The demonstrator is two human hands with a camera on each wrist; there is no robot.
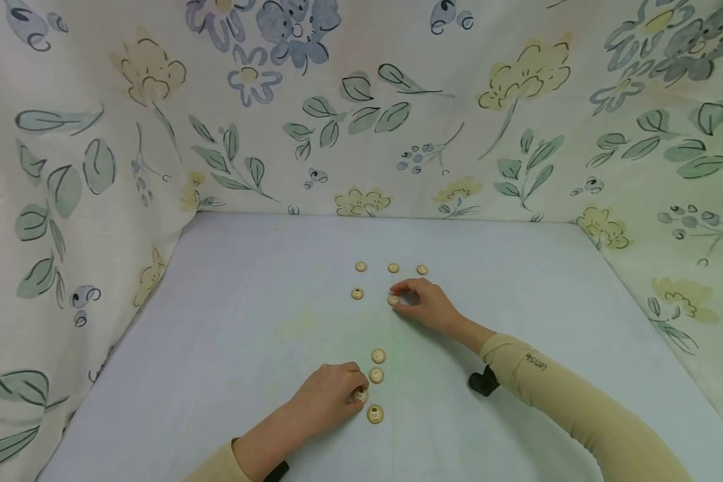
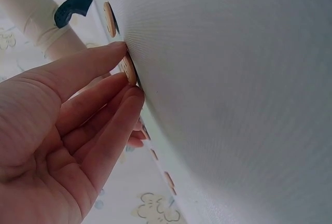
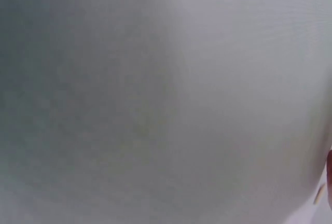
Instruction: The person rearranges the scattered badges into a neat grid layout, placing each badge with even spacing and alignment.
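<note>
A pale blue-grey cloth-covered table fills the scene, walled on three sides by cream fabric printed with yellow and blue flowers and green leaves. Taking the left hand as landmark: it lies nearest the viewer, fingertips curled and pinching a small round tan wooden button against the cloth; the left wrist view shows the fingers pressed at that button's edge. Just right of it, and a little nearer, lies another like button, and just beyond it two more run in a column. Farther off and to the right, the right hand, in a tan sleeve, pinches a button with curled fingers. Left of that lies a single button, and farthest stands a row of three buttons. The right wrist view shows only blurred cloth.
</note>
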